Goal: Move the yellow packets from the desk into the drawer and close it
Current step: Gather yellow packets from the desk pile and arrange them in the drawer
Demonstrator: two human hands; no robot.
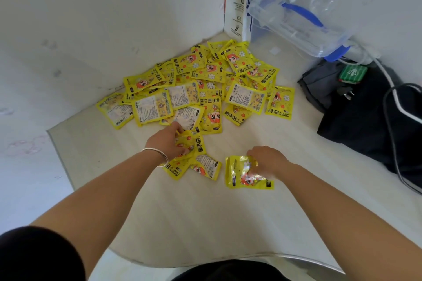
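Grips a small bunch of yellow packets (198, 146) in the left hand (168, 141), ahead at 11 o'clock; grasps a single packet (241, 178) in the right hand (267, 162) at 1 o'clock; faces the big pile (198, 89) at 12 o'clock on the desk (205, 212).

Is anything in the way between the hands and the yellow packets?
No, nothing. The left hand grips packets beside the pile; the right hand pinches a single packet. The drawer is out of view.
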